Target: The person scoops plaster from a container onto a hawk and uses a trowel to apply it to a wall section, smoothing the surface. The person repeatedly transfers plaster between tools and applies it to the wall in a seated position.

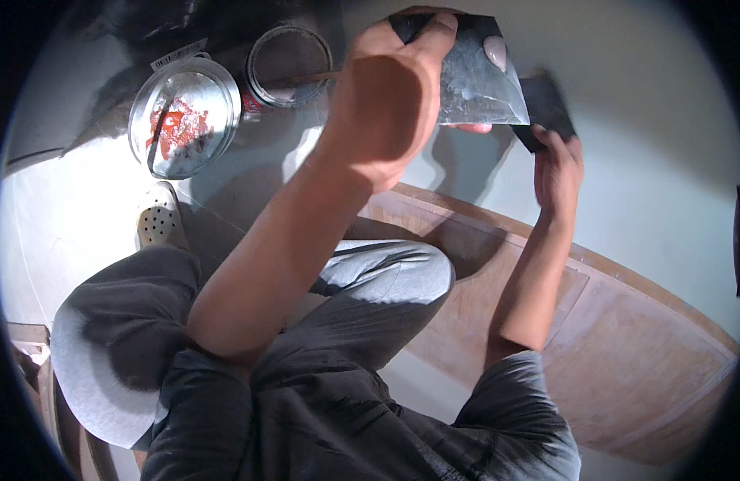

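Note:
My left hand (390,92) is raised in the upper middle, gripping a thin flat plate (481,92) with a smeared grey surface. The thumb lies on top and fingertips show below the plate's lower edge. A dab of pale pinkish paste (495,53) sits near the plate's far right corner. To the right, my right hand (558,164) is closed on the lower edge of a dark flat spreader (550,104). The spreader is partly behind the plate and close to the pale wall; I cannot tell whether it touches.
At the upper left stand an open can (290,48) with a stick (306,78) in it and a round metal lid (230,92) bearing red paste (181,124). A wooden panel (626,353) runs along the right. My clog (159,215) is below the lid.

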A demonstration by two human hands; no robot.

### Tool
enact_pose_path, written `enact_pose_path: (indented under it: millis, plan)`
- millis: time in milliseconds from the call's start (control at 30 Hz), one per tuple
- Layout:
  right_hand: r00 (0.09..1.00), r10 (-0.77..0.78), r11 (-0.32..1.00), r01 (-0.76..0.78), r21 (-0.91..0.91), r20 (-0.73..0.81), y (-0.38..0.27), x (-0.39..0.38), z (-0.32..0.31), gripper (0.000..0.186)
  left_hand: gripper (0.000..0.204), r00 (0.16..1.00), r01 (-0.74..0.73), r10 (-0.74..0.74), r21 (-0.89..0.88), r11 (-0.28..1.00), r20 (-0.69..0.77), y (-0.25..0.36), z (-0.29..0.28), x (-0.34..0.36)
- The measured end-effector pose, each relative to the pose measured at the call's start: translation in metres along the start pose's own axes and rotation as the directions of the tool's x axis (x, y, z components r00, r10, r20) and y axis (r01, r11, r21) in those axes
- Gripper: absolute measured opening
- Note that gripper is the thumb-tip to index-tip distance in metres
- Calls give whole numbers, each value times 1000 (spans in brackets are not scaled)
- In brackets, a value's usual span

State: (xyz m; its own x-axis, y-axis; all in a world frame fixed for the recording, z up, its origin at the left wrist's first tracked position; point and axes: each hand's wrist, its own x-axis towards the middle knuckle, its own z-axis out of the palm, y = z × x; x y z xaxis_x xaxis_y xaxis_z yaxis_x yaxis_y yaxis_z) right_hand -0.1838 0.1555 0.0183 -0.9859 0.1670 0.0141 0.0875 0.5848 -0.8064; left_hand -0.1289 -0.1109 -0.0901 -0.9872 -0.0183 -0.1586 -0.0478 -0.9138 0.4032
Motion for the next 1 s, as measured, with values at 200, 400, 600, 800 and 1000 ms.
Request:
enact_pose_path:
  millis: [200,400,600,800,1000]
  plan:
    - [883,-340,837,441,324,-323,0,-81,37,42,31,1000,15,-17,-231,973,-6,-18,11,-10]
    - [811,-419,744,564,357,-408,-21,-115,91,72,40,999,39,-29,-377,925,34,-35,29,-23]
    - [874,-485,874,485,6,-22,-17,-112,74,65,41,990,105,-73,-285,953,122,-30,27,-21]
    - [878,-245,650,463,-602,410,-27,-97,31,65,40,962,254,-219,-238,938,164,-27,17,-19]
    - [888,-336,666,459,-588,313,-50,-93,-17,56,39,944,291,-283,-19,957,168,-18,17,-17]
